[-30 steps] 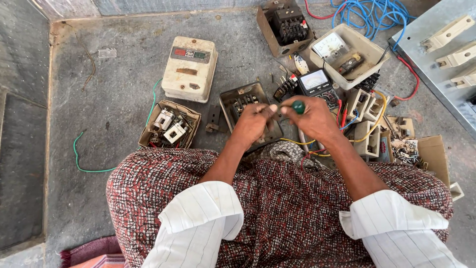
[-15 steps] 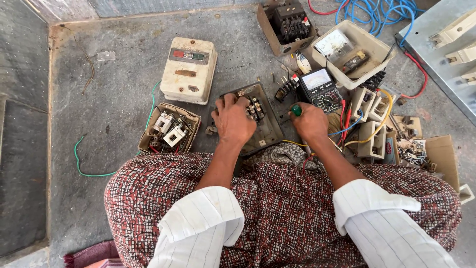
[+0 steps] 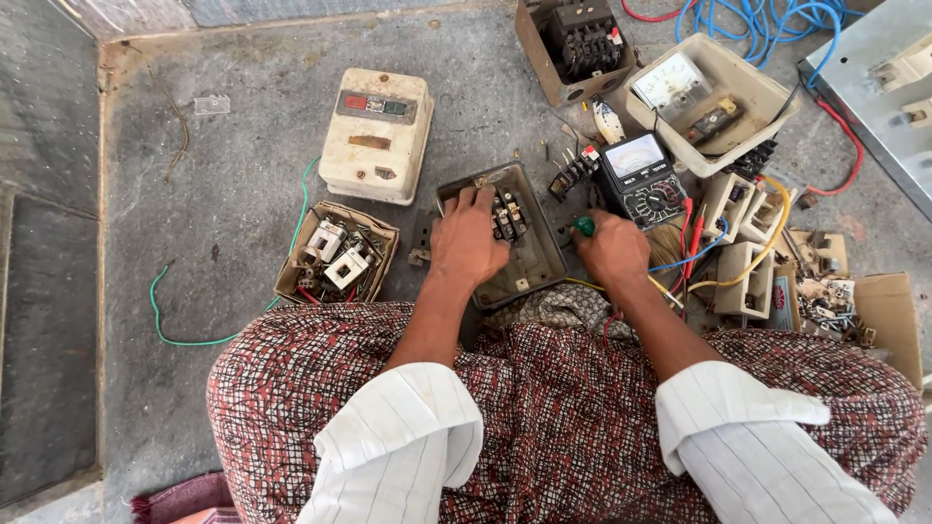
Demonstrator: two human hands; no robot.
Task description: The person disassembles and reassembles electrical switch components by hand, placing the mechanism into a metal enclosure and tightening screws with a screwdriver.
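Fingers (image 3: 478, 206) of your left hand (image 3: 468, 243) press flat on the grey switch box (image 3: 505, 238); right hand (image 3: 612, 250) grips a green-handled screwdriver (image 3: 585, 226). Loose wires (image 3: 699, 262) at three o'clock could snag it.

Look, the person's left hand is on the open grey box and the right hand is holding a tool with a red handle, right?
Not quite. The head view shows the tool's handle is green, not red. The rest stands: the left hand rests on the open grey box, and the right hand holds the tool.
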